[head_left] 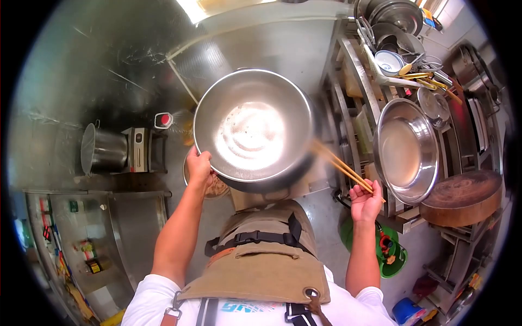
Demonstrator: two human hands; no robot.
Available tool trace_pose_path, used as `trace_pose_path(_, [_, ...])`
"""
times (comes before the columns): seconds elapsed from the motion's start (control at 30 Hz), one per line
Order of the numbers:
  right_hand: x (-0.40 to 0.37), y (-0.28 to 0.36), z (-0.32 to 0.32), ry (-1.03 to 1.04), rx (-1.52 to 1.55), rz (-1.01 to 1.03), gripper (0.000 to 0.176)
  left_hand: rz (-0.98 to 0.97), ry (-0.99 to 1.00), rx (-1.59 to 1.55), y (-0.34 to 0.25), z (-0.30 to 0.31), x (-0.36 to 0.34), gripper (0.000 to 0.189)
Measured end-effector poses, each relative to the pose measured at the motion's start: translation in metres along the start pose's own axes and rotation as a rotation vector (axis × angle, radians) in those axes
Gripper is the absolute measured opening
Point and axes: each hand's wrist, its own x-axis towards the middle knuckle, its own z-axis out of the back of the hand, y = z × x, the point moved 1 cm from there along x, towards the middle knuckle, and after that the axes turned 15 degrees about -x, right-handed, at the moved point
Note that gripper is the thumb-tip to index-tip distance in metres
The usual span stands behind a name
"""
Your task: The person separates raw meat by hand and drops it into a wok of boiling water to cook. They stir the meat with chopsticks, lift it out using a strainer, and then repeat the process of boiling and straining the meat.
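A large, deep metal pot [217, 111] with a dotted-textured inside is in the middle of the head view, its mouth tilted toward me. My left hand [200, 167] is closed on the pot's near-left rim, thumb over the edge. In my right hand [365, 202] is a pair of long wooden chopsticks [350, 171], pointing up and left toward the pot's right side. Their far tips are blurred, and whether they touch the pot cannot be made out. Below my left hand, a round container of brownish contents [217, 188] is partly hidden.
Right of me, a metal basin [405, 112] holding cloudy liquid stands beside a thick round wooden chopping block [462, 198]. Bowls and utensils crowd a rack [375, 68]. A green bucket [399, 263] sits low. At left are a stockpot [103, 149] and a portable stove [138, 144].
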Motion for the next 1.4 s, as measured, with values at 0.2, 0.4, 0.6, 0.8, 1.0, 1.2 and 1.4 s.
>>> trace_pose_path(0.2, [-0.007,-0.003,0.012,-0.001,0.018,0.001,0.03,0.112,-0.06,0.03,0.005,-0.013,-0.008,0.029])
trace_pose_path(0.4, [-0.01,-0.018,0.022,-0.015,0.033,-0.041,0.03,0.252,-0.162,0.107,0.037,-0.03,-0.011,0.03])
trace_pose_path(0.6, [-0.013,-0.024,0.01,-0.032,-0.037,-0.087,0.029,0.308,-0.18,0.075,0.066,-0.04,-0.008,0.023])
trace_pose_path(0.8, [-0.017,-0.035,-0.027,0.078,-0.093,-0.061,0.027,0.375,-0.123,0.359,0.067,-0.02,-0.001,0.031])
trace_pose_path(1.0, [-0.073,-0.05,-0.125,0.224,-0.271,0.157,0.028,0.302,0.037,0.157,0.048,0.042,-0.036,0.039])
trace_pose_path(1.2, [-0.167,-0.159,-0.221,0.731,-1.075,0.807,0.013,0.287,-0.221,0.102,0.031,0.252,-0.042,0.028])
trace_pose_path(1.4, [-0.14,-0.423,-0.273,0.883,-1.55,0.876,0.013,0.398,-0.067,0.649,0.105,0.451,0.018,0.025])
